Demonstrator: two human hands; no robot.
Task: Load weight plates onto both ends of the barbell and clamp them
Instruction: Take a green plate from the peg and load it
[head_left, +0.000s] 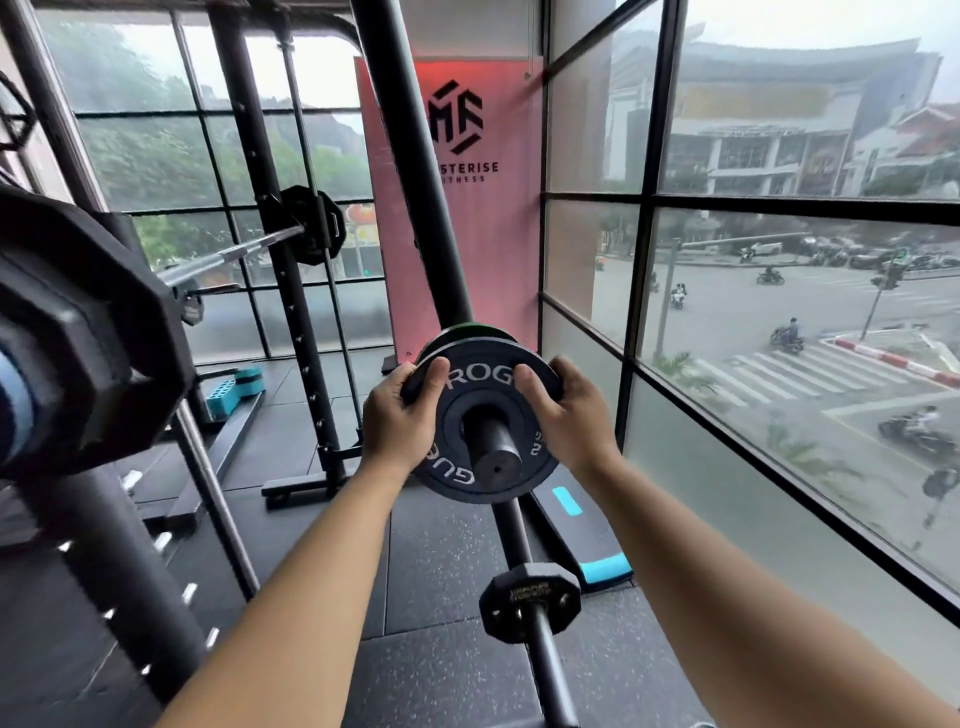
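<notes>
On the far left, very close, a big black plate (88, 332) sits on the near end of the barbell (234, 254). The shiny bar runs away from it across the rack to another black plate (311, 223) on the far end. I cannot see a clamp on either end from here.

In the middle, the person's left hand (400, 415) grips the left edge of a small black plate (478, 376) with white letters on it. The thumb lies on the front and the fingers curl behind. The plate hangs on a short black peg (493, 441) that pokes out through its hole. The peg sticks out from a slanted black post. A thin green plate (457, 328) peeks out just behind the small one. The right hand (561, 410) grips the right edge the same way, so the two hands are apart with the plate between them.

A pink banner (493, 208) stands behind the post. Lower down, a little black weight (530, 603) sits on another bar. Beside it on the floor lies a black step with blue marks (582, 530). On the right, a big window (779, 312) looks out on a street.
</notes>
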